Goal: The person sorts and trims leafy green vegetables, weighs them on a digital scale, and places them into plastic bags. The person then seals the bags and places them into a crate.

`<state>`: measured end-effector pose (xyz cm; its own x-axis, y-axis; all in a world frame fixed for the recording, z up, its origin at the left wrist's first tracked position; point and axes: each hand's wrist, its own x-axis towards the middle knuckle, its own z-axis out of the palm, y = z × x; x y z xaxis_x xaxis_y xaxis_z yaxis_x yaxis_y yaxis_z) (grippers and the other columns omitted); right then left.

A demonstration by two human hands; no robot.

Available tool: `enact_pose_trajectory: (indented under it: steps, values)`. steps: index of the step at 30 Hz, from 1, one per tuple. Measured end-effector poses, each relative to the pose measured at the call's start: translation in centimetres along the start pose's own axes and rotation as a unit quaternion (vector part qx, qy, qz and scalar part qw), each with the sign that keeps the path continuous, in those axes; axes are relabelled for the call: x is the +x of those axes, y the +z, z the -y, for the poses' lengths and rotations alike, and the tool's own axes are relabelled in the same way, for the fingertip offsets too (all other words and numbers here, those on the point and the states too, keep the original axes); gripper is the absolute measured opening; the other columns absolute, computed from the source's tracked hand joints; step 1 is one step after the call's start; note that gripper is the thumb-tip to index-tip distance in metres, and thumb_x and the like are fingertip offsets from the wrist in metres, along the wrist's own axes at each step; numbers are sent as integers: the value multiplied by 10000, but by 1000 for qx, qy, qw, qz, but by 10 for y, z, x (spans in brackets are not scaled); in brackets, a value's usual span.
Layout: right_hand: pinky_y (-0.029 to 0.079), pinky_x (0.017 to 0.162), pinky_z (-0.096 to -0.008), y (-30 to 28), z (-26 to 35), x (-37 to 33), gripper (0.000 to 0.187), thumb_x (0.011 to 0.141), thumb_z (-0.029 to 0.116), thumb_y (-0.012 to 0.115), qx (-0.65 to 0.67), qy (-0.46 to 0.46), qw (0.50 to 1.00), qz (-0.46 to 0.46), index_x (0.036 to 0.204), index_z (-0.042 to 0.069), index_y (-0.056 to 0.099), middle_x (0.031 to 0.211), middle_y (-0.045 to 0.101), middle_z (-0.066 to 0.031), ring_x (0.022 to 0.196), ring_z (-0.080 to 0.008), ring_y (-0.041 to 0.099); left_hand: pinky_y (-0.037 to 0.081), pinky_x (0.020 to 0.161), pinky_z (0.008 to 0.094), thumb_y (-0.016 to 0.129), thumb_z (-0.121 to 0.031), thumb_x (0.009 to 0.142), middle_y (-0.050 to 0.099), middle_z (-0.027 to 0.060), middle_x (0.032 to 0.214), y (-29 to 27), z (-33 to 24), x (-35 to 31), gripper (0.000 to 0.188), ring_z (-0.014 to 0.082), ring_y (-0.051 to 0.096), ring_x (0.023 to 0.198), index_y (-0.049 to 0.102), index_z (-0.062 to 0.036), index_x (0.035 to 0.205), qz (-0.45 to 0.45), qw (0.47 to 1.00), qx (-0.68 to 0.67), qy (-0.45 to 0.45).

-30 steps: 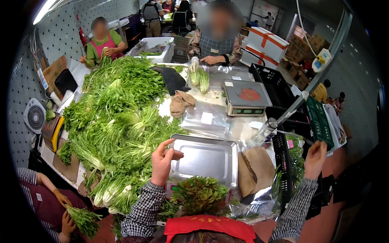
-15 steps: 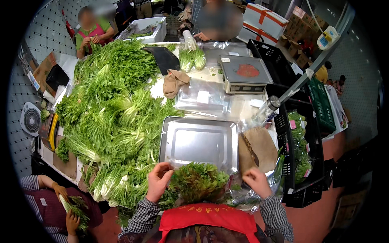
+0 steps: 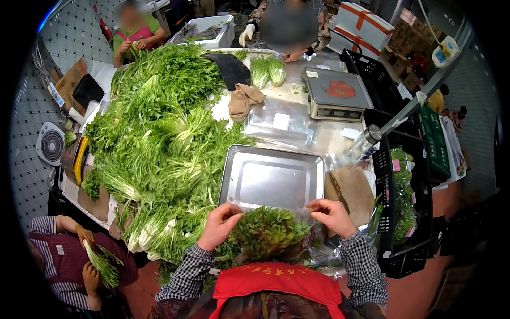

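Observation:
A bunch of red-tipped leaf lettuce (image 3: 271,231) sits right in front of my red apron, at the near edge of the metal tray (image 3: 227,178). Clear plastic film (image 3: 304,215), apparently a bag around the lettuce, shows at its right side. On the left, my left hand (image 3: 220,226) is closed in a pinch at the upper corner of the leaves. My right hand (image 3: 333,217) pinches the film at the opposite corner, near the tray's lower right. The film at my left fingertips is hard to make out.
Heaped leafy greens (image 3: 164,143) cover the table's left. Beyond the tray lie flat plastic bags (image 3: 265,119), a brown cloth (image 3: 244,101) and a scale (image 3: 340,90). Black crates (image 3: 390,212) line the right. Co-workers stand at the far side; another, lower left, holds greens (image 3: 101,263).
My right hand has moved left and up to the lettuce's right corner. My left hand stays near its left corner. The whole view has shifted slightly. A far co-worker's gloved hand has left the bagged greens.

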<state>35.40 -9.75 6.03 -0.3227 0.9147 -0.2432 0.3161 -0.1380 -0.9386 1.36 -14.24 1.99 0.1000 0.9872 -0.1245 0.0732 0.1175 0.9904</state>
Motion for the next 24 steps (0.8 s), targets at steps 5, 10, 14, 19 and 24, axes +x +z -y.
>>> enact_pose_trajectory:
  steps: [5, 10, 14, 19, 24]
  values:
    - [486, 708, -243, 2, 1, -5, 164, 857, 4, 607, -40, -47, 997, -44, 981, -32, 708, 850, 676, -51, 776, -116, 617, 485, 695, 240, 624, 6, 898, 631, 33, 884, -6, 2, 0, 44, 92, 589, 784, 633, 29, 934, -12, 997, 76, 28]
    - [464, 680, -238, 9, -21, -15, 135, 817, -30, 598, 2, -99, 989, -113, 863, -29, 725, 806, 660, -55, 748, -128, 603, 492, 716, 254, 622, 38, 884, 643, 38, 888, -9, 6, -4, 78, 106, 599, 819, 646, 36, 959, -21, 999, 25, 43]
    - [461, 687, -248, 9, -50, -14, 241, 735, -117, 525, 31, -135, 981, -134, 795, -11, 733, 833, 647, -63, 771, -146, 598, 500, 724, 265, 615, 75, 840, 645, 41, 891, -10, -1, -1, 151, 129, 613, 834, 693, 14, 953, 13, 993, 31, 109]
    - [471, 698, -260, 13, -53, -16, 286, 691, -157, 473, -3, -132, 980, -147, 734, -10, 714, 844, 648, -87, 795, -164, 617, 476, 639, 271, 495, 154, 715, 621, 56, 875, -18, 5, 5, 269, 155, 600, 763, 706, -4, 771, 56, 984, 101, 135]
    - [477, 693, -257, 12, -48, -18, 217, 756, -142, 512, -61, -173, 970, -158, 777, -23, 693, 841, 636, -94, 797, -173, 628, 489, 719, 283, 535, 143, 710, 613, 69, 862, -19, -1, 10, 216, 185, 620, 822, 694, -1, 726, 78, 975, 167, 122]
